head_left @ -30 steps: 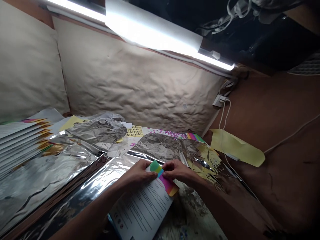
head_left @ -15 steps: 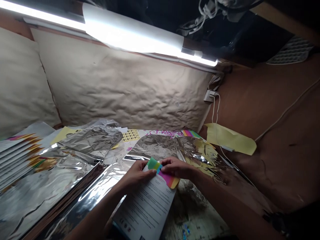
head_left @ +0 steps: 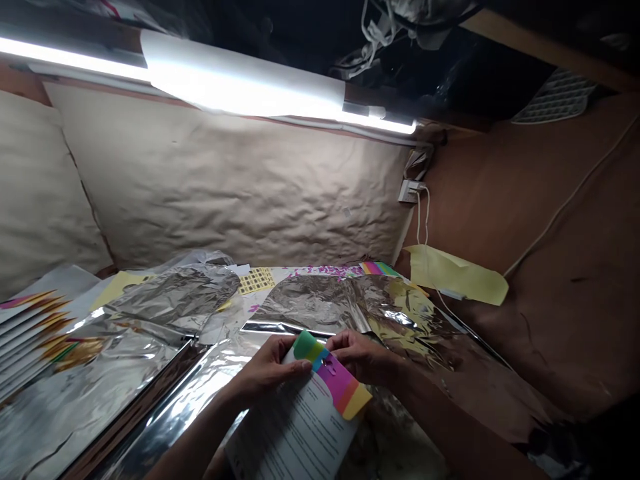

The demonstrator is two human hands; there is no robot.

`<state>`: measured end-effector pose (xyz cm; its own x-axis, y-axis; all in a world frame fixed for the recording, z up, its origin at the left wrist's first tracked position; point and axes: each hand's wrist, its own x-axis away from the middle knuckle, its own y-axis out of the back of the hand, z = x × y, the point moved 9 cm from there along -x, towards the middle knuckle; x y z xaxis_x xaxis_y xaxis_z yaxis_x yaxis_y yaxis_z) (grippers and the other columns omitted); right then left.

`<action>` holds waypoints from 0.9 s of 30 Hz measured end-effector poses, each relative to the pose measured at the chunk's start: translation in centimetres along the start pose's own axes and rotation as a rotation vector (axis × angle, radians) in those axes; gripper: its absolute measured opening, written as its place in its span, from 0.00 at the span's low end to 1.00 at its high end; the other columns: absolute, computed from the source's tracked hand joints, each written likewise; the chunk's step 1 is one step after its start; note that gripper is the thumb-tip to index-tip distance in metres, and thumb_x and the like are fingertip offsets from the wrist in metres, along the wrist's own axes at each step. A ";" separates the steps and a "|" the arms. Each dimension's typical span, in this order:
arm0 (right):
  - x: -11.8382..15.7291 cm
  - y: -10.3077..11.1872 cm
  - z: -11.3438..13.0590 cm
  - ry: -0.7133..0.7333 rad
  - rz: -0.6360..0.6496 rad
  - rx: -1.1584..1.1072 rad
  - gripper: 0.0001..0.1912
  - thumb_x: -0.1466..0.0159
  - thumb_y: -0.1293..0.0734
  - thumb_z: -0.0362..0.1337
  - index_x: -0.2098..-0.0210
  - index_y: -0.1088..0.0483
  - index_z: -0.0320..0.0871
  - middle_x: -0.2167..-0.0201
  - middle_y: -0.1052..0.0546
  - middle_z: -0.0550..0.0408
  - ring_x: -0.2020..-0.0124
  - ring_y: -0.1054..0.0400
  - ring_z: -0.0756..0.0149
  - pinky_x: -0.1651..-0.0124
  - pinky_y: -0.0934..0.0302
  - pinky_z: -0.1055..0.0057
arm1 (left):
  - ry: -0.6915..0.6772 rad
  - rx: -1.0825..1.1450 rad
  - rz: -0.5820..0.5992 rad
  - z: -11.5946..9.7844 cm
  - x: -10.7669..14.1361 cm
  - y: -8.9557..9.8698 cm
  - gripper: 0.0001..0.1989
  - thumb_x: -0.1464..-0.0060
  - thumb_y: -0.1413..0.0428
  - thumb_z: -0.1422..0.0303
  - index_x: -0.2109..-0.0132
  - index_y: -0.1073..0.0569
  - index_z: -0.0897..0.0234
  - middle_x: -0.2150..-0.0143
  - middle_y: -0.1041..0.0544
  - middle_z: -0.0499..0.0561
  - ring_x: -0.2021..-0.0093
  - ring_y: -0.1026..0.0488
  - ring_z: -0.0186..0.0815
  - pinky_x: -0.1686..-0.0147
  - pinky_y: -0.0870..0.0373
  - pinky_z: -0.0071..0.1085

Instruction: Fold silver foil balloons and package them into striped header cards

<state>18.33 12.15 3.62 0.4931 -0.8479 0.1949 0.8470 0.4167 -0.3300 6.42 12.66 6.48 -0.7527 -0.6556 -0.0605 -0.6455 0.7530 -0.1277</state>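
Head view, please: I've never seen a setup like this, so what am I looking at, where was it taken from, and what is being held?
There is no machine here: these are a person's bare hands, seen by a camera worn on their head and looking forward and down. The left hand holds a white printed packet, its thumb on the front near a rainbow-striped flap. The right hand is at the flap's upper edge; its exact grip is hard to tell. Shiny silvery film covers much of the surface. Behind lies a yellow patterned sheet, and a layered white stack sits at the left.
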 end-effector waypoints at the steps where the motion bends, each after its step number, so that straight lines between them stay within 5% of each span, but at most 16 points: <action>1: 0.2 0.1 0.5 0.028 -0.027 0.033 0.17 0.52 0.21 0.39 0.68 0.24 0.35 0.75 0.26 0.56 0.76 0.34 0.76 0.70 0.44 0.78 | 0.018 0.000 -0.014 0.2 0.0 0.2 0.19 0.51 0.35 0.58 0.57 0.23 0.69 0.64 0.23 0.54 0.67 0.28 0.34 0.66 0.36 0.27; 7: 0.5 -1.2 2.1 0.085 -0.073 0.208 0.20 0.51 0.22 0.47 0.69 0.26 0.36 0.74 0.27 0.56 0.76 0.37 0.74 0.70 0.45 0.75 | 0.031 0.126 -0.042 1.1 -0.3 0.7 0.21 0.52 0.34 0.59 0.55 0.23 0.70 0.64 0.23 0.55 0.68 0.27 0.35 0.66 0.32 0.29; 13: 2.6 0.8 10.3 0.684 -0.558 1.004 0.12 0.33 0.38 0.42 0.58 0.26 0.44 0.59 0.23 0.50 0.56 0.29 0.60 0.51 0.38 0.64 | -0.028 0.228 -0.137 1.0 -0.7 1.7 0.20 0.51 0.35 0.60 0.56 0.23 0.70 0.67 0.23 0.54 0.69 0.27 0.33 0.68 0.32 0.27; 17: 2.3 6.9 12.6 0.545 -0.764 0.858 0.39 0.41 0.31 0.50 0.36 0.43 0.43 0.34 0.42 0.42 0.34 0.47 0.51 0.35 0.50 0.53 | -0.063 0.134 -0.246 0.6 -0.6 2.8 0.22 0.52 0.34 0.58 0.55 0.24 0.69 0.66 0.23 0.53 0.68 0.26 0.34 0.67 0.32 0.27; 19: 1.9 7.8 11.5 0.445 -0.724 0.725 0.44 0.43 0.32 0.58 0.35 0.43 0.39 0.33 0.44 0.38 0.34 0.46 0.49 0.36 0.49 0.52 | -0.072 0.083 -0.354 0.4 -0.3 4.0 0.23 0.52 0.34 0.57 0.54 0.24 0.68 0.66 0.23 0.52 0.69 0.27 0.35 0.68 0.32 0.27; 23: -0.2 3.2 5.0 0.253 -0.304 0.387 0.36 0.40 0.38 0.64 0.54 0.26 0.36 0.58 0.22 0.40 0.61 0.26 0.57 0.56 0.33 0.62 | -0.098 0.039 -0.400 0.2 -0.5 4.5 0.22 0.49 0.37 0.55 0.53 0.25 0.67 0.65 0.23 0.51 0.67 0.27 0.35 0.68 0.33 0.27; 27: -0.9 0.3 2.0 0.274 -0.254 0.218 0.26 0.44 0.28 0.55 0.64 0.23 0.36 0.74 0.24 0.51 0.74 0.32 0.67 0.71 0.41 0.73 | -0.120 0.103 -0.421 0.5 -0.9 4.4 0.24 0.46 0.42 0.49 0.59 0.25 0.69 0.71 0.26 0.48 0.74 0.32 0.29 0.73 0.39 0.25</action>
<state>18.56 13.72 5.21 0.2178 -0.9758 -0.0179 0.9713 0.2185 -0.0944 4.30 16.56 5.44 -0.4027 -0.9104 -0.0953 -0.8717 0.4131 -0.2637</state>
